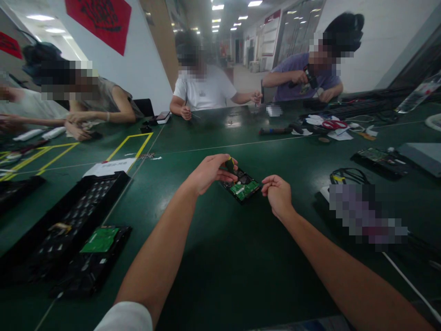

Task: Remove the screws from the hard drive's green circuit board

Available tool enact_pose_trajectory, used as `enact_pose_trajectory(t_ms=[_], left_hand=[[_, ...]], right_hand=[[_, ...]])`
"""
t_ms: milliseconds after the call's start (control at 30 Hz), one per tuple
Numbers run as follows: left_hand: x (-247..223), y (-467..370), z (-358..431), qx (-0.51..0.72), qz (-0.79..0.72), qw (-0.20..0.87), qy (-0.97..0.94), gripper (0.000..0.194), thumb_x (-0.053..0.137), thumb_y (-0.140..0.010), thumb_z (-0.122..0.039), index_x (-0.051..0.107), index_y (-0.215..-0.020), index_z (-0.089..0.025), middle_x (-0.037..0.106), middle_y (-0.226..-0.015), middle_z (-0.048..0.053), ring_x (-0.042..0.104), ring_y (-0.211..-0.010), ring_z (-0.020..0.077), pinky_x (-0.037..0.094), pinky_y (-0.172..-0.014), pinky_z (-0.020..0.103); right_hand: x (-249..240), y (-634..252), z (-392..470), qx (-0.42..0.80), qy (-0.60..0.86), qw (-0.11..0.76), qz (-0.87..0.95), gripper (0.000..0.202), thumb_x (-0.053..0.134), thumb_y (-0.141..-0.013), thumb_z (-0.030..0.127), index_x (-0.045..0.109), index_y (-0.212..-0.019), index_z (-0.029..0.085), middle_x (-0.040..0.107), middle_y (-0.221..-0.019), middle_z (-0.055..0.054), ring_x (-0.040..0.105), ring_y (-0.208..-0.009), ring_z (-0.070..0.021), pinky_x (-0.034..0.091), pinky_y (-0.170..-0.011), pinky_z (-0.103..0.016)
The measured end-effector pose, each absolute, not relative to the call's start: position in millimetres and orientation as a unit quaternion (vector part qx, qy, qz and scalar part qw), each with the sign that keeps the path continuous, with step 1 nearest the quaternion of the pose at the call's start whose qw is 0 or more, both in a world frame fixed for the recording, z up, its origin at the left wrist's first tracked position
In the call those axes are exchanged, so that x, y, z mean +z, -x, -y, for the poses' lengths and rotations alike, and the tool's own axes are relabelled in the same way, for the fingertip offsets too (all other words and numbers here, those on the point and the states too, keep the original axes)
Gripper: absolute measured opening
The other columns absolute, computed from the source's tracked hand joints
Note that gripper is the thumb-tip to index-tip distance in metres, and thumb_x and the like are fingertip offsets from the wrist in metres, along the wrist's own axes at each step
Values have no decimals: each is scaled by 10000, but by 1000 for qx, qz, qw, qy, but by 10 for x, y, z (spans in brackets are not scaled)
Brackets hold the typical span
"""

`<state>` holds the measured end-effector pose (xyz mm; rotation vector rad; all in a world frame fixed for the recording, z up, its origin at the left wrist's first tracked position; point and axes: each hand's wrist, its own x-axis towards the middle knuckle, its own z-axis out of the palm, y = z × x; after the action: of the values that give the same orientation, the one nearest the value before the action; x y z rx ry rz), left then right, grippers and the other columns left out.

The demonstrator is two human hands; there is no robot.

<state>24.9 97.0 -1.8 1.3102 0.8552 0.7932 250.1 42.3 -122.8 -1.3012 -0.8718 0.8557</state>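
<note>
A hard drive with a green circuit board point(244, 188) lies on the dark green table point(220, 257), in front of me. My left hand point(214, 174) is closed on a short screwdriver with a black and yellow handle point(229, 164), held over the drive's left back part; its tip is hidden or too small to make out. Just right of the drive is my right hand point(276, 193), its fingers curled together near the drive's right corner. Whether it pinches anything small cannot be made out.
At left stand a long black tray point(77, 207) and another drive point(103, 240). A further drive point(379, 158), a pixelated object point(365, 216) and cables point(349, 175) lie right. Red scissors point(334, 124) are behind. Several people sit across the table.
</note>
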Motion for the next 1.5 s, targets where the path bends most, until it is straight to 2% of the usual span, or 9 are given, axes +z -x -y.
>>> enact_pose_trajectory(t_ms=[233,433,633,833,967,1133,1300,1433,1500], left_hand=[[33,-260,-924,315,-390,617,-607,352,681,-969,-467,736,-1039,-126,740,-944,114,725,-732,163,575,-657,253],[40,-236,-911,311,-376,630,-604,315,661,-970,-440,699,-1074,-146,739,-1089,134,750,-707,178,584,-608,268],[2,-226,-949,313,-363,660,-579,279,622,-966,-405,693,-1029,-142,742,-1035,125,774,-768,220,613,-679,309],[10,-199,-977,301,-379,639,-598,314,629,-946,-417,736,-994,-126,735,-886,114,740,-725,189,592,-665,274],[47,-229,-923,307,-387,646,-582,274,673,-926,-399,692,-1034,-148,746,-1000,117,757,-711,199,610,-644,293],[59,-249,-885,315,-368,675,-556,264,711,-930,-381,625,-1056,-165,761,-1076,151,792,-799,239,652,-736,353],[43,-223,-931,324,-375,655,-570,238,675,-934,-368,696,-1000,-140,744,-1004,121,775,-769,201,639,-699,291],[41,-214,-942,335,-384,638,-577,253,653,-939,-370,711,-1031,-141,730,-978,103,765,-739,191,632,-676,283],[48,-217,-930,334,-384,639,-577,256,650,-942,-369,693,-1062,-147,736,-1015,110,770,-738,199,636,-672,297]], right_hand=[[-1266,-2527,-431,376,565,624,387,351,445,-518,137,651,-793,211,636,-602,16,536,-534,-138,411,-539,-271],[-1282,-2542,-443,375,569,619,390,343,459,-528,130,654,-799,211,638,-608,14,543,-541,-145,421,-547,-279],[-1294,-2546,-448,378,565,619,393,349,454,-530,127,660,-798,210,640,-611,12,545,-548,-143,418,-547,-272],[-1316,-2543,-456,377,565,619,395,369,447,-519,127,663,-807,210,645,-608,12,541,-535,-141,427,-540,-272],[-1325,-2541,-461,372,565,622,395,357,449,-523,134,660,-800,213,640,-600,18,539,-528,-140,422,-536,-269],[-1340,-2563,-463,360,568,629,390,337,467,-543,133,665,-804,214,642,-611,16,558,-542,-146,430,-538,-273],[-1362,-2711,-541,334,576,641,381,326,489,-589,120,667,-845,214,662,-656,10,590,-577,-149,466,-574,-278],[-1355,-2995,-619,275,608,648,367,310,536,-687,119,681,-946,211,722,-818,-27,672,-716,-172,532,-686,-309],[-1334,-3150,-629,208,678,561,426,272,560,-771,142,714,-981,222,745,-934,-53,703,-827,-200,548,-768,-349]])
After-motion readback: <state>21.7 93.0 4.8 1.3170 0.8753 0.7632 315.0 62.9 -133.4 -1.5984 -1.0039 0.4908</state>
